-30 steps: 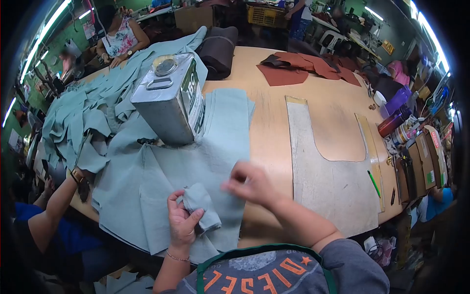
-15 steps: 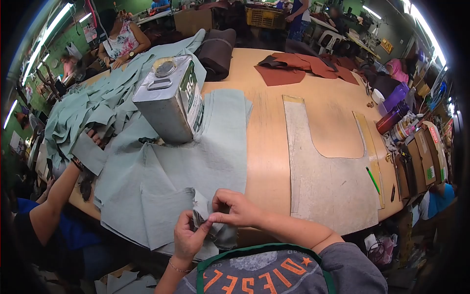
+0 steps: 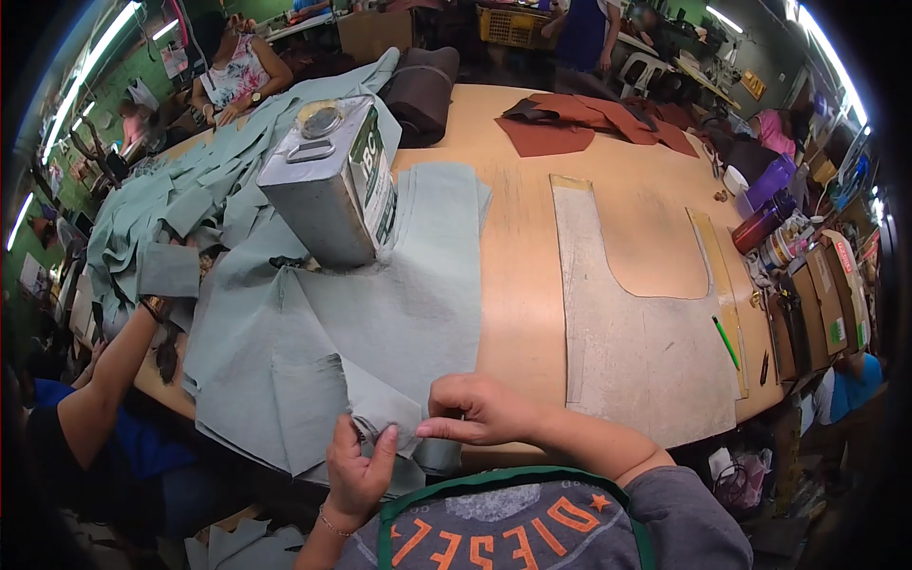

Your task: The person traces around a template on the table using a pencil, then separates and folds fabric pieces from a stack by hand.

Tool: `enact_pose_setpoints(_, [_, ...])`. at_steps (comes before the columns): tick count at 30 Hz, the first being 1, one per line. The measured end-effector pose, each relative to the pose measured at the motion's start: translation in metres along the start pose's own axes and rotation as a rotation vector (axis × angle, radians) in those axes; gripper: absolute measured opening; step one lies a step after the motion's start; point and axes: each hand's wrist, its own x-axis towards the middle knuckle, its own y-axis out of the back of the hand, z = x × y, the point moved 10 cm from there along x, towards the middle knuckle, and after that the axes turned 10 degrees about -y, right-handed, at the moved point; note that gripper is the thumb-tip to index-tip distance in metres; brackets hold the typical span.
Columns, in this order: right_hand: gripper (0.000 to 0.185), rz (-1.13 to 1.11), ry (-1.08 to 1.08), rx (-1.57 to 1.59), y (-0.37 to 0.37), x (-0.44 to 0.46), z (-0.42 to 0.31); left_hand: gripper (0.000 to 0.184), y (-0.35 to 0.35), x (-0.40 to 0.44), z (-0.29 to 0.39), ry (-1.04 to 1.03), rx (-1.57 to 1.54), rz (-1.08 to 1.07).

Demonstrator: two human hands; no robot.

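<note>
Layered pale grey-green fabric [image 3: 408,313] hangs over the table's near edge, with a folded-back flap [image 3: 385,391] at the front. My left hand [image 3: 359,465] is closed on the flap's bunched lower edge, thumb on top. At the flap's right edge my right hand [image 3: 480,408] has its fingers curled and thumb against the cloth in a pinch; its fingertips are partly hidden. Behind my hands a metal can [image 3: 318,204] stands on the stack.
A pale U-shaped pattern piece [image 3: 646,351] lies right, with a green pencil [image 3: 725,343] on it. Red-brown pieces [image 3: 551,138] and a dark roll [image 3: 421,95] lie farther back. At left, a co-worker's arm [image 3: 119,351] reaches over cut pieces [image 3: 171,271]. Boxes [image 3: 822,294] line the right edge.
My right hand has moved right, away from my left thumb, and the flap between them has opened out flatter. The co-worker's cloth piece at left has turned and risen slightly.
</note>
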Motion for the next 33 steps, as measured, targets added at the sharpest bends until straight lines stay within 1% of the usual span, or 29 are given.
enact_pose_setpoints(2, [0.027, -0.004, -0.037, 0.002, 0.004, 0.0, 0.0, 0.016, -0.006, 0.001, -0.003, 0.07, -0.124, 0.009])
enact_pose_setpoints(3, [0.029, 0.04, 0.003, -0.03, 0.004, -0.001, -0.002, 0.017, -0.008, 0.001, -0.005, 0.107, -0.186, 0.013])
enact_pose_setpoints(6, [0.038, 0.042, -0.026, -0.021, -0.005, -0.001, 0.005, 0.017, -0.015, -0.001, -0.012, 0.14, -0.296, 0.012])
enact_pose_setpoints(9, [0.041, 0.031, 0.033, -0.03, -0.012, -0.002, 0.002, 0.015, -0.02, -0.009, -0.017, 0.157, -0.264, -0.049])
enact_pose_setpoints(12, [0.036, 0.04, 0.106, -0.074, -0.016, -0.003, -0.001, 0.014, -0.025, -0.013, -0.019, 0.167, -0.371, -0.031])
enact_pose_setpoints(15, [0.036, -0.023, 0.069, -0.047, -0.023, -0.003, 0.004, 0.015, -0.035, -0.023, -0.033, 0.278, -0.591, -0.017])
enact_pose_setpoints(18, [0.037, -0.06, 0.051, -0.026, -0.028, -0.005, 0.004, 0.017, -0.038, -0.028, -0.04, 0.332, -0.674, -0.034])
enact_pose_setpoints(21, [0.042, -0.123, -0.025, -0.01, -0.035, -0.005, 0.016, 0.021, -0.038, -0.027, -0.037, 0.32, -0.697, -0.022])
enact_pose_setpoints(24, [0.039, -0.188, -0.096, -0.044, -0.039, -0.004, 0.019, 0.025, -0.036, -0.027, -0.036, 0.307, -0.687, 0.006])
enact_pose_setpoints(27, [0.036, -0.164, -0.066, -0.003, -0.04, -0.005, 0.018, 0.028, -0.034, -0.023, -0.032, 0.288, -0.662, 0.003])
enact_pose_setpoints(30, [0.032, -0.161, -0.089, 0.009, -0.039, -0.006, 0.017, 0.029, -0.032, -0.021, -0.032, 0.265, -0.632, 0.023])
enact_pose_setpoints(33, [0.029, -0.195, -0.113, 0.013, -0.043, -0.005, 0.022, 0.027, -0.031, -0.02, -0.034, 0.217, -0.621, 0.002])
